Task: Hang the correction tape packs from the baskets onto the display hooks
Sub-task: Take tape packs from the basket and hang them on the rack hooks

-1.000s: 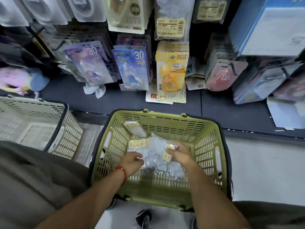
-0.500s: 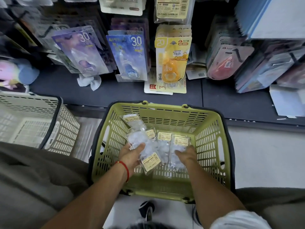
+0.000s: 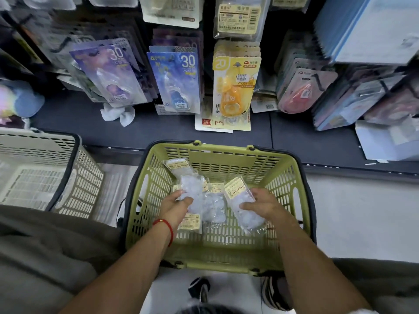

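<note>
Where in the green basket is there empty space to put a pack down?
Bare bottom shows in the green basket along the near wall, below both hands, and in the far right corner. The middle is crowded: clear packs pile up there, with the left hand and right hand on them. The beige basket beside it looks empty.

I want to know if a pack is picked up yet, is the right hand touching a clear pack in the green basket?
Touching. The head view shows the right hand with fingers closed around a clear pack above the green basket floor.
</note>
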`<state>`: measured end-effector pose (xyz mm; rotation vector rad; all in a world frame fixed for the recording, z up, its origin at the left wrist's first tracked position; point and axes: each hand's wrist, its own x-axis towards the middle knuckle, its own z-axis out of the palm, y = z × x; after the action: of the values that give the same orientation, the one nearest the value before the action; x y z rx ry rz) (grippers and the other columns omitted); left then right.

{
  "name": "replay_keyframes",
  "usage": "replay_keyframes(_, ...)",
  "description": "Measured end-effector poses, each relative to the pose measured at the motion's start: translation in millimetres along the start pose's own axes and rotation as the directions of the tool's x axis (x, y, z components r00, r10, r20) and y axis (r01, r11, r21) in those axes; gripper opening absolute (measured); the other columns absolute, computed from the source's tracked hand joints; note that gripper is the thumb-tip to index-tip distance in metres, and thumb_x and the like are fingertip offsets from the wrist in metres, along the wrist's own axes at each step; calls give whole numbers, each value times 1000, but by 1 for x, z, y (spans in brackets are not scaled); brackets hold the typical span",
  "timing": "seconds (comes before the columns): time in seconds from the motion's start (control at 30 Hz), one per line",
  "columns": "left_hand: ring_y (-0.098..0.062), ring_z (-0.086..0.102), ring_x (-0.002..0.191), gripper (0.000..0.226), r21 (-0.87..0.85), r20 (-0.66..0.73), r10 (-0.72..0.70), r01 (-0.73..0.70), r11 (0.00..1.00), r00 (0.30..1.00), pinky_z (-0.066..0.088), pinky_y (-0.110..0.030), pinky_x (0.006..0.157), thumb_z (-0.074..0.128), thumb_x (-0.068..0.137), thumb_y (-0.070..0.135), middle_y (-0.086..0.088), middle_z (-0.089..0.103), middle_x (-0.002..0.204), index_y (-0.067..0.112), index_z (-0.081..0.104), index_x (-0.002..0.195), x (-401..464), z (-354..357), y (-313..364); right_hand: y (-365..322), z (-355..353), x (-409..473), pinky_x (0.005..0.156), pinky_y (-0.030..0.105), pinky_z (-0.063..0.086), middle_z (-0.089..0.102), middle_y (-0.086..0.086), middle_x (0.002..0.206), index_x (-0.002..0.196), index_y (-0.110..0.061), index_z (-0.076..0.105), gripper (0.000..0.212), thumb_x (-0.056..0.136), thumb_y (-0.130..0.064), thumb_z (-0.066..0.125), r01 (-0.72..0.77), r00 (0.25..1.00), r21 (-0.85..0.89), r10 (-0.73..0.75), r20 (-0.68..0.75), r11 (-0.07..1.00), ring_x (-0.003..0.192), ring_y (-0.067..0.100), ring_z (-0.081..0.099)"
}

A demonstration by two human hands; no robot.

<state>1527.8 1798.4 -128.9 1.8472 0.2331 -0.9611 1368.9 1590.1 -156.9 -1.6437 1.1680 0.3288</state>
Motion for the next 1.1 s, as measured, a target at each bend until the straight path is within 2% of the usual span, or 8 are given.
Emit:
replay_keyframes(0.07,-25,64,105,7,56,2,20,-20,998,1000,48,-36,92,68,99,26,-9,68,132,28,69,105,-7,3,12,-24,-23,-18,100,48,58,72,8,130,127,-17,68,50,82,-10,89,111,984,-61,-101,143,992,113,26,70)
replay_keyframes(0.2,-31,54,131,63,175,166,-51,22,984,985,38,-50,114,46,97,72,-14,57,148,24,60,135,-12,5,31,-84,-32,-45,103,38,49,68,-5,130,135,-26,68,56,83,-20,88,334,909,-455,-154,388,825,120,20,60)
replay_keyframes(0.43,-18,70,116,72,259,557,-68,-95,961,828,49,-47,105,80,66,77,4,77,120,36,64,124,-16,-17,26,-114,20,-53,99,39,34,56,-11,106,112,-33,54,56,72,-40,92,540,750,-772,-606,263,334,105,15,48)
replay_keyframes(0.57,-17,66,121,80,198,513,-119,17,980,850,50,-47,105,87,76,45,3,75,128,29,52,146,-5,-28,16,-103,26,-37,117,41,30,51,-6,143,134,-29,56,64,79,-38,88,608,677,-627,-731,88,488,138,14,39)
replay_keyframes(0.67,-26,67,115,86,33,325,-159,157,987,932,55,-45,94,86,85,29,-9,72,128,18,38,155,0,-31,5,-91,30,-13,110,37,46,60,-2,134,129,-24,61,30,101,-32,68,468,787,-442,-589,-185,765,125,16,57)
replay_keyframes(0.8,-31,73,98,64,-112,128,-220,235,966,967,60,-39,68,79,92,16,-16,78,108,10,45,146,8,-42,-5,-53,58,24,90,30,55,72,7,126,126,-19,67,22,105,-25,61,182,977,-505,-214,-6,844,105,24,69)
replay_keyframes(0.93,-34,74,103,63,-162,116,-268,285,945,956,59,-42,71,75,94,7,-19,78,111,6,46,149,7,-54,-6,-30,111,39,117,44,43,45,17,157,159,-11,34,69,101,-29,68,71,996,-314,-51,71,947,141,36,51)
replay_keyframes(1.1,-39,72,111,43,-159,132,-268,288,944,954,61,-45,79,71,96,4,-24,75,119,-1,57,137,3,-57,-9,-27,140,50,103,44,54,57,16,144,150,-10,41,59,98,-15,70,-29,999,-81,26,-30,996,130,36,58)
